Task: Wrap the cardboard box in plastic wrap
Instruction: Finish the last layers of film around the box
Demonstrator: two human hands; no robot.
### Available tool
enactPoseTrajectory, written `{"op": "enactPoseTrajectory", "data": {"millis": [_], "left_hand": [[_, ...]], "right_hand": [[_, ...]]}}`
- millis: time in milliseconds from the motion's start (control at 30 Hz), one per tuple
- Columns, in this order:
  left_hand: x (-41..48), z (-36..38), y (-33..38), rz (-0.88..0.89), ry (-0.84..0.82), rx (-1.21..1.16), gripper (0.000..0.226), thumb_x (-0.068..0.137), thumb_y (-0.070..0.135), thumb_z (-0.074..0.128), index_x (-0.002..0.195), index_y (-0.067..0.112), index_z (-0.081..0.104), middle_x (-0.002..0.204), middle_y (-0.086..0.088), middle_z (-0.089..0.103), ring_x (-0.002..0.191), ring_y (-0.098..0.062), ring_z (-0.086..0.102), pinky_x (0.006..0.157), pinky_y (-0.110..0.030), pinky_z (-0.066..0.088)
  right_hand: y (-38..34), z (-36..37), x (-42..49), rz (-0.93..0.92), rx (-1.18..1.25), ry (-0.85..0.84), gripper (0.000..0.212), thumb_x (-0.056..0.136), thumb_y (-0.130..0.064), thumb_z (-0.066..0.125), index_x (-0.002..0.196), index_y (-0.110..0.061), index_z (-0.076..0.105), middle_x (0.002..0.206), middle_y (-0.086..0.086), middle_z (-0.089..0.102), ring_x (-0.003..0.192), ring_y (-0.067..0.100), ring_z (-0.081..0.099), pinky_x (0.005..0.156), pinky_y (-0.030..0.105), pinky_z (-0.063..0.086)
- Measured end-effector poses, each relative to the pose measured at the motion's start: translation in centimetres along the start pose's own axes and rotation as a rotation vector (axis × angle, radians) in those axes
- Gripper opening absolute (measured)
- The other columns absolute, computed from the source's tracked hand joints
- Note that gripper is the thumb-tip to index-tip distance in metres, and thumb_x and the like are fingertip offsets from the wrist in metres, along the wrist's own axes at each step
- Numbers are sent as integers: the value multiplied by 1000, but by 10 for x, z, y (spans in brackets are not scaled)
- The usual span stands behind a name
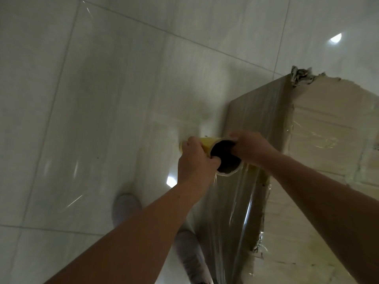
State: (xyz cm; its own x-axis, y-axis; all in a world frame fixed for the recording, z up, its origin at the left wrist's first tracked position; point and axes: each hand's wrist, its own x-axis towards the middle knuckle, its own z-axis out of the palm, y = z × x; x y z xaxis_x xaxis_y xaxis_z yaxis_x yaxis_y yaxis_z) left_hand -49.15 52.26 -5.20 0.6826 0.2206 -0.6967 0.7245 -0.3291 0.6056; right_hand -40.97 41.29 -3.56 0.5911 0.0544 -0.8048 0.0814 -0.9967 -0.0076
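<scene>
I saw two grey shoes (127, 206) at bottom centre on white floor tiles (92, 99). Mid-frame, my left hand (195, 160) and right hand (249, 147) both gripped the plastic wrap roll (222, 156); film (235, 212) stretched down the cardboard box (320, 140), right of frame.

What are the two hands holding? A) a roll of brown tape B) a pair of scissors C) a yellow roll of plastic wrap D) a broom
C: the left hand and right hand both grip the yellow roll, with clear plastic wrap stretching from it along the side of the cardboard box.
</scene>
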Motion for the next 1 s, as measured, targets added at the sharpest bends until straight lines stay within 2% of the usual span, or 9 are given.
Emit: {"op": "enactPoseTrajectory", "data": {"millis": [133,167,267,367,533,700,800,900,1000], "left_hand": [[3,-13,-5,8,-52,66,37,81,22,65,109,13,42,109,-1,40,77,-19,48,64,-26,37],[4,-16,-5,29,-76,102,37,82,23,65,110,13,42,108,-1,39,77,-19,49,63,-25,37],[9,-24,-3,99,-128,207,34,82,22,64,107,15,41,105,0,37,71,-19,49,58,-24,37],[17,-33,1,126,-122,190,29,81,19,64,99,18,41,104,0,40,73,-20,50,62,-27,40],[29,-35,21,188,-132,127,32,79,20,67,102,17,45,106,0,42,74,-17,51,62,-25,44],[36,-15,33,153,-104,34,37,79,22,67,104,19,39,103,3,39,66,-5,44,53,-16,37],[43,-12,34,80,-57,-19,33,81,18,65,105,17,42,105,3,39,76,-12,48,52,-13,31],[47,-13,35,52,-47,-1,32,81,18,64,107,17,45,107,2,40,79,-14,46,54,-15,30],[46,-12,39,30,-60,41,32,82,19,63,108,18,45,108,2,39,82,-16,48,59,-18,33]], "right_hand": [[-7,19,-9,249,414,-124,26,95,-10,46,111,1,63,78,11,66,60,18,60,44,9,44],[-10,24,-13,288,479,-137,25,95,-8,46,113,2,61,76,10,64,60,17,59,44,8,45],[-15,28,-15,257,387,-110,28,94,-7,47,117,2,60,108,21,66,102,33,62,81,28,49],[-24,13,-8,121,149,-20,29,90,-5,45,113,2,62,114,21,64,109,34,59,80,33,45],[-22,-20,12,-109,-124,117,29,87,-7,46,111,-8,61,106,13,65,99,31,61,73,29,43],[-16,-40,32,-301,-312,166,31,88,-11,47,117,-13,56,103,9,65,93,28,62,73,32,47],[-9,-36,40,-283,-274,175,31,89,-12,46,118,-13,58,107,10,66,97,30,63,80,35,52],[3,-31,38,-108,-23,150,29,88,-11,47,112,-10,63,107,13,67,100,32,61,76,31,47],[14,-22,30,83,197,-57,28,91,-10,46,111,1,62,106,18,67,100,32,62,69,30,49]]}}
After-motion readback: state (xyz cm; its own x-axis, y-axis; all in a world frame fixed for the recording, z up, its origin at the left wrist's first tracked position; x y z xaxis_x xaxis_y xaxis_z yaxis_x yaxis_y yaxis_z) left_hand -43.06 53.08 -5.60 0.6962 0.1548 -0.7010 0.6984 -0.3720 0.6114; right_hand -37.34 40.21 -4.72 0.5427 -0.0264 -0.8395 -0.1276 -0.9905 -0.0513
